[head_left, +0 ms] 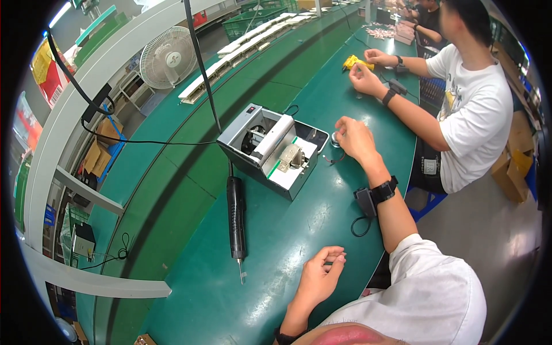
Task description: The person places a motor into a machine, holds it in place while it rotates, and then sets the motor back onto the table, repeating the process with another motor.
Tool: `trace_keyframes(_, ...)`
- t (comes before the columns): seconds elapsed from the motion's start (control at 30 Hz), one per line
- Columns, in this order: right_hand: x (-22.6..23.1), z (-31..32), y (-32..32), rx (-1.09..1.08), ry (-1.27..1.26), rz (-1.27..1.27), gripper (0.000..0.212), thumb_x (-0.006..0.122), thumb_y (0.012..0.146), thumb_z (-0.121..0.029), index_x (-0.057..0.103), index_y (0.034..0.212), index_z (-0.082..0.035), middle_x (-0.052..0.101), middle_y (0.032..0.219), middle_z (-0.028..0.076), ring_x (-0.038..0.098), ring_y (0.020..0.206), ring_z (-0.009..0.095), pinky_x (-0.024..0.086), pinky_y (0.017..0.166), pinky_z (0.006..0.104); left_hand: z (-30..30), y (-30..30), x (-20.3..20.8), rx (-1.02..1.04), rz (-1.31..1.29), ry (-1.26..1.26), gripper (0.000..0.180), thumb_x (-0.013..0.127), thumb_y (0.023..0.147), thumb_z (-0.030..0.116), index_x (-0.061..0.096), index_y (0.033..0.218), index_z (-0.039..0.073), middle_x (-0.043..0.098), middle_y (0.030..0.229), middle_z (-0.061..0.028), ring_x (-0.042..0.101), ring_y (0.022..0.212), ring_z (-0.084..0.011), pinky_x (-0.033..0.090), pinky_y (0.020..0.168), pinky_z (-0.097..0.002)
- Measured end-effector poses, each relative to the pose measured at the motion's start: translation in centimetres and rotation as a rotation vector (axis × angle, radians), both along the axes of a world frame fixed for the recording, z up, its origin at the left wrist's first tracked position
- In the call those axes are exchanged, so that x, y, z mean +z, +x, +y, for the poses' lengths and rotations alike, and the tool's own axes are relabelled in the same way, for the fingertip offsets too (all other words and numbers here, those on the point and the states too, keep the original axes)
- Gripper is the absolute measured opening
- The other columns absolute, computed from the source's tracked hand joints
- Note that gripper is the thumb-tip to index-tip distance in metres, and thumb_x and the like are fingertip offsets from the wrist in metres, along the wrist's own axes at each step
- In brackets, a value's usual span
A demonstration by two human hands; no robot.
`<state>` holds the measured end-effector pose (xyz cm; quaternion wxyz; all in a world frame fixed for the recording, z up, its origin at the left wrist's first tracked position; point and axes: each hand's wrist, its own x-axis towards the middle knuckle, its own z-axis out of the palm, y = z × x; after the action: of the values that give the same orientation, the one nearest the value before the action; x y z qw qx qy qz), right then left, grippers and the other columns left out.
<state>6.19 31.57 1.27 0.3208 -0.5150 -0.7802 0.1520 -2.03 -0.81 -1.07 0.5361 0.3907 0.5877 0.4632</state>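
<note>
My right hand (356, 140) reaches across the green table beside a grey tabletop machine (270, 150). Its bent fingertips are at a small round silvery part (334, 140), which they partly cover. Thin dark and reddish wires (333, 159) lie just below that part. Nearer to me, my left hand (321, 277) is held over the table edge with its fingers loosely curled and nothing visible in them. A black electric screwdriver (236, 218) hangs left of the machine, bit downward. On the machine's white front plate sits a metal bracket (291, 156).
A co-worker in a white shirt (474, 109) sits at the right, hands over a yellow object (356, 62). Farther off lies a pile of small pinkish pieces (382, 31). Left are a green conveyor belt (190, 161), white strips (236, 54), a fan (168, 57) and grey frame bars (98, 284).
</note>
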Motion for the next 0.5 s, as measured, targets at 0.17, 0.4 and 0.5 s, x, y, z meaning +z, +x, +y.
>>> trace_keyframes(0.17,0.13,-0.10,0.08,0.010,-0.002,-0.003,0.020,0.070,0.083,-0.012,0.071,0.101,-0.003,0.075,0.087,0.012,0.073,0.085,0.034,0.057,0.081,0.0439,0.03,-0.01,0.04,-0.003,0.002,-0.007,0.024,0.063,0.101,0.008,0.063,0.121,-0.007,0.071,0.109,-0.0146,0.069,0.100,-0.0149,0.059,0.087,-0.0279)
trace_keyframes(0.4,0.16,0.00,-0.10,0.004,0.036,0.030,0.020,0.071,0.083,-0.013,0.071,0.100,-0.002,0.075,0.086,0.012,0.073,0.084,0.033,0.057,0.081,0.0433,-0.02,-0.01,-0.11,-0.003,-0.006,-0.004,0.025,0.063,0.102,0.008,0.063,0.121,-0.007,0.070,0.110,-0.0146,0.069,0.100,-0.0152,0.059,0.087,-0.0285)
trace_keyframes(0.5,0.26,0.05,-0.06,-0.002,0.035,0.039,0.020,0.071,0.083,-0.013,0.072,0.100,-0.003,0.075,0.086,0.012,0.073,0.084,0.033,0.057,0.080,0.0434,0.02,-0.01,-0.11,-0.003,-0.011,-0.001,0.025,0.063,0.102,0.008,0.063,0.121,-0.007,0.070,0.110,-0.0146,0.069,0.101,-0.0153,0.059,0.088,-0.0285)
